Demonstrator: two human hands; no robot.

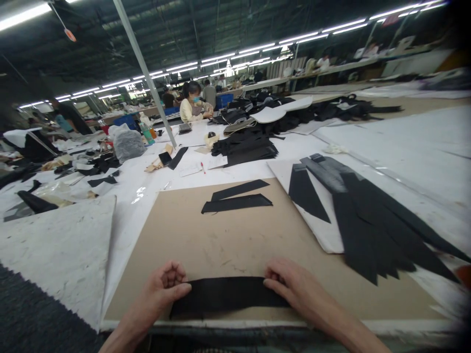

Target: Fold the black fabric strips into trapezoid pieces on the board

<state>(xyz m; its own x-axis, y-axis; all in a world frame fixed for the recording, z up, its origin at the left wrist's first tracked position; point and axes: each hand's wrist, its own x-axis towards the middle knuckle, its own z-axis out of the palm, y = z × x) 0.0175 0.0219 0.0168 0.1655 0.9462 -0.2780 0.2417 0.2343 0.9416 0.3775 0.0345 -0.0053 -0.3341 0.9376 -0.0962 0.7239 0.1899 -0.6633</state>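
Observation:
A black fabric strip (228, 294) lies lengthwise along the near edge of a brown board (235, 240). At its left end, my left hand (167, 284) pinches the upper edge between thumb and curled fingers. My right hand (285, 280) grips the same edge near the other end in a like pinch. Farther up the board rest two narrower black strips, a folded-looking one (237, 203) and a thinner one (241, 189) behind it.
To the right, a fanned pile of black fabric pieces (371, 225) overlaps a white board (327, 235). Beyond are a heap of dark strips (250, 147), a red pen (202, 167) and a phone (165, 158). A metal pole (147, 73) rises at the back left; a seated person (193, 105) works beyond it.

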